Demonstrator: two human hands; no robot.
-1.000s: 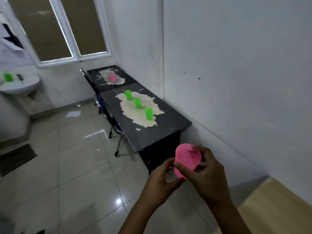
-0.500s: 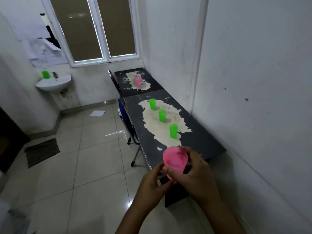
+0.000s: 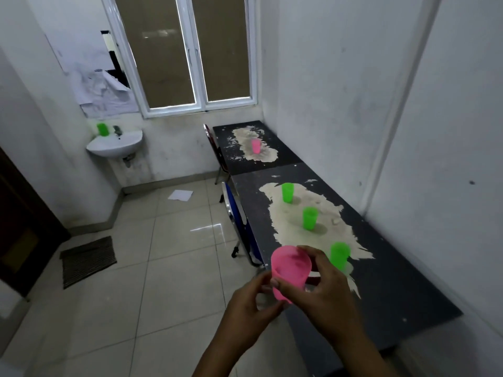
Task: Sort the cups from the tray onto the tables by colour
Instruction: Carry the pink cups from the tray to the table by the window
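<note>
While three green plastic cups (image 3: 309,218) stand in a row on the near black, paint-worn surface (image 3: 394,289) just beyond the hands, a small pink cup (image 3: 255,146) stands on the far black surface (image 3: 283,156), well beyond them. Both hands hold a pink plastic cup (image 3: 290,270) over the near surface's edge: right hand (image 3: 324,297) curled round its side, left hand (image 3: 251,308) pinching its lower part.

White-painted walls (image 3: 340,77), pale glossy floor tiles (image 3: 177,240), white-framed double window (image 3: 190,55) with dim panes, small wall sink (image 3: 115,144), torn papers (image 3: 103,96) pinned beside the window, dark striped mat (image 3: 88,261), loose sheet (image 3: 180,195) on the floor, dark door (image 3: 19,227) at left
</note>
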